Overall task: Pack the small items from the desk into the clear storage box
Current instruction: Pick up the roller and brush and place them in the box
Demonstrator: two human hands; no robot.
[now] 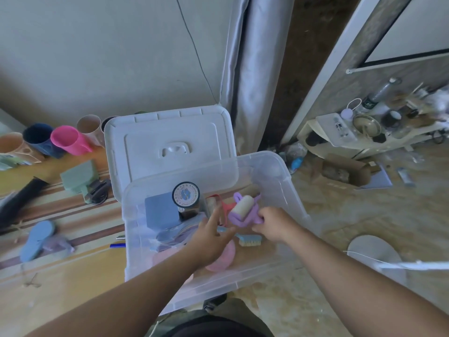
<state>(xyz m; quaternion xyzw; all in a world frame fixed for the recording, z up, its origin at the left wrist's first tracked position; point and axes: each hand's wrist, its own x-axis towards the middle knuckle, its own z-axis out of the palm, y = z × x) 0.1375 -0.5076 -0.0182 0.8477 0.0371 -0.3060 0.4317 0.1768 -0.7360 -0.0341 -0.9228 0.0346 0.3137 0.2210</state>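
Lilac, seemingly rubbery roller (243,208), right-hand-held (272,226)

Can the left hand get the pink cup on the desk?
Probably yes. The left hand is open over the clear box, holding nothing, and the pink cup lies on its side, apart from the white lid. Nothing blocks it, though reach is uncertain.

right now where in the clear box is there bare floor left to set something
Bare floor shows at the clear box's right end and near-right corner, right of the scrub brush. The left and middle are crowded: blue block, round tin, purple lint roller.
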